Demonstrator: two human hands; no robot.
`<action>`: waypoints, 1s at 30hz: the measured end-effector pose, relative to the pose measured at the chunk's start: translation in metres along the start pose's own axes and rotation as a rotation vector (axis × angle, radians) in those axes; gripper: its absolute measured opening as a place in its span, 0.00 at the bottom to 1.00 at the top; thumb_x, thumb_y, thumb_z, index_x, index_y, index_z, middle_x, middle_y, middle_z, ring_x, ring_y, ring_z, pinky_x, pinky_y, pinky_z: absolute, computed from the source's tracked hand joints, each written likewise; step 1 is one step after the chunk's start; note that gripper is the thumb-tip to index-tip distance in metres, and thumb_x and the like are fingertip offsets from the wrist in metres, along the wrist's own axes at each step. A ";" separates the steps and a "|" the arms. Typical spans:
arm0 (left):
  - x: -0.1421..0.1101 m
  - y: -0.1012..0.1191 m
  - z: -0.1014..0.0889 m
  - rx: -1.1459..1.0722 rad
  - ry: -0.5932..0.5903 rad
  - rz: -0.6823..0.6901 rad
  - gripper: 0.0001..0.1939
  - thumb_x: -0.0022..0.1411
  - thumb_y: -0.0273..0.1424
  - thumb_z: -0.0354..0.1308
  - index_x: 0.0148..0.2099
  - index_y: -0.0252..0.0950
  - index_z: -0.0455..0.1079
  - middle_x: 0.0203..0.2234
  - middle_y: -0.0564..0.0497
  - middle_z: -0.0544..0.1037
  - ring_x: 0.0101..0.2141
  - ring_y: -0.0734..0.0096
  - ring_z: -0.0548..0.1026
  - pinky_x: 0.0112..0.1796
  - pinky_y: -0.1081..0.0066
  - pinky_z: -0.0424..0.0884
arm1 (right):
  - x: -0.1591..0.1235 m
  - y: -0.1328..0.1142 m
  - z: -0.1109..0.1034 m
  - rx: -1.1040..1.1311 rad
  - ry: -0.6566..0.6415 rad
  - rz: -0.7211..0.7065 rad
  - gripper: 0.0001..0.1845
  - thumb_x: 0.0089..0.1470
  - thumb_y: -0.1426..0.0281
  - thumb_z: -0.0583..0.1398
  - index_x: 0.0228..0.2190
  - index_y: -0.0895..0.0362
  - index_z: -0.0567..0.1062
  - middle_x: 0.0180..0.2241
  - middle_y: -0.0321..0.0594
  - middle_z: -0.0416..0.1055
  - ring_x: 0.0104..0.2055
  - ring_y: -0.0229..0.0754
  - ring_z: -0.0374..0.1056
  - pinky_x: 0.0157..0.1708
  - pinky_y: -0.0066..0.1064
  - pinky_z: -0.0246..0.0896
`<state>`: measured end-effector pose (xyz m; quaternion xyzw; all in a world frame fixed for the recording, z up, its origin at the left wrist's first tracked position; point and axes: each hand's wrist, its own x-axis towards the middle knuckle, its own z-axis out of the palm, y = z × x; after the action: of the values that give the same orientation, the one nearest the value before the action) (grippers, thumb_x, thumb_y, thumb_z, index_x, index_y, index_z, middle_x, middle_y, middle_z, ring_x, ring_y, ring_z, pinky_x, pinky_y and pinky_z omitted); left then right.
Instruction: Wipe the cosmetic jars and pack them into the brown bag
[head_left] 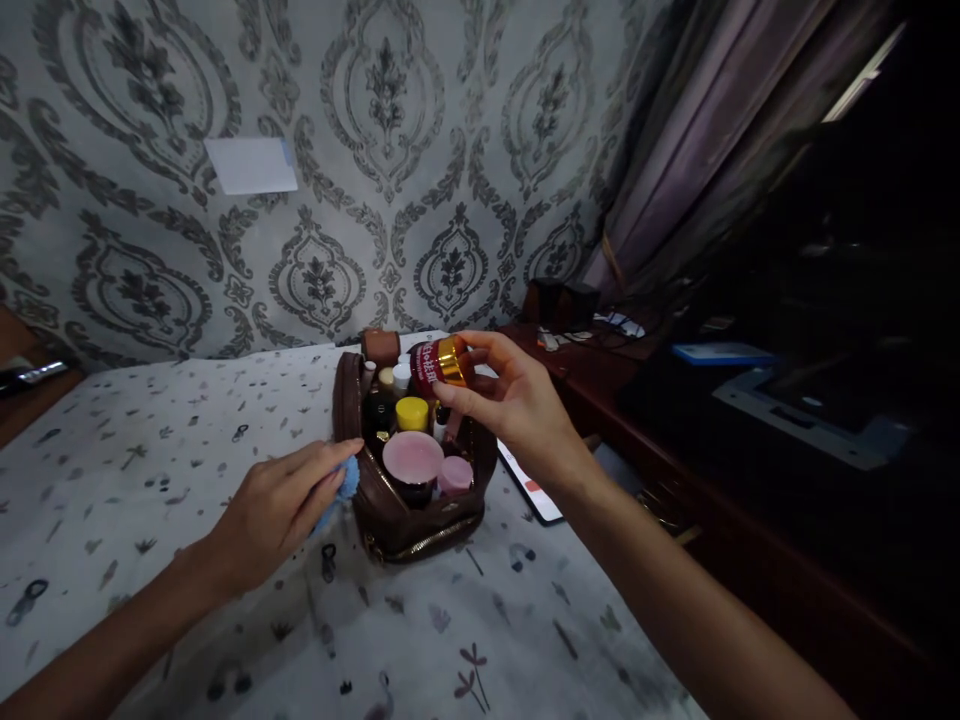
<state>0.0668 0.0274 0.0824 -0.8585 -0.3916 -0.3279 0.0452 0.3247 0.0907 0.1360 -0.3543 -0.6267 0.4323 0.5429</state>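
Centre of the frame: one brown bag (382, 490), unzipped, packed with containers, set on a white patterned sheet (285, 640). Just above its upper right part: one dark red jar (429, 368) with gold lid, tipped on its side, lid toward the right; clamped at the lid between thumb and fingers of the right hand (521, 400). Left of the bag: left hand (277, 505), fingers close together, pressed on a blue cloth (348, 480), index fingertip at the bag's left rim.

Bag contents: one large pink lid (412, 457), low centre; one small pink lid (455, 474), to its right; one yellow lid (412, 414), above; one black rounded item (377, 408), left; white cap (402, 376), upper part.

Behind the bag: one brown item (381, 346). Right of the bag: one phone (544, 508), partly hidden by the right forearm. Upper left: one white sheet of paper (253, 166), on patterned wallpaper (386, 95). Upper right: one curtain (675, 150), pinkish-grey.
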 end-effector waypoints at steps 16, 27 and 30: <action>-0.007 -0.001 0.006 0.029 0.039 0.017 0.17 0.76 0.30 0.44 0.62 0.36 0.65 0.39 0.46 0.82 0.36 0.73 0.82 0.35 0.79 0.73 | 0.069 0.010 0.046 -1.175 -0.361 -0.207 0.24 0.54 0.68 0.67 0.51 0.56 0.71 0.47 0.45 0.76 0.46 0.48 0.73 0.42 0.36 0.66; -0.009 -0.002 0.008 -0.052 0.057 -0.025 0.21 0.73 0.26 0.48 0.66 0.41 0.64 0.45 0.48 0.83 0.41 0.73 0.82 0.42 0.79 0.76 | 0.092 0.012 0.065 -1.469 -0.683 -0.220 0.20 0.54 0.63 0.66 0.45 0.62 0.78 0.47 0.58 0.77 0.57 0.63 0.68 0.55 0.48 0.62; -0.009 -0.002 0.007 -0.052 0.042 -0.024 0.22 0.73 0.26 0.48 0.66 0.41 0.64 0.45 0.48 0.83 0.41 0.72 0.82 0.43 0.78 0.76 | 0.097 0.003 0.068 -1.488 -0.780 -0.169 0.19 0.53 0.63 0.66 0.44 0.63 0.79 0.46 0.59 0.78 0.57 0.63 0.70 0.53 0.46 0.64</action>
<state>0.0651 0.0253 0.0713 -0.8477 -0.3922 -0.3563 0.0272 0.2425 0.1702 0.1666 -0.3970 -0.9150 -0.0437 -0.0567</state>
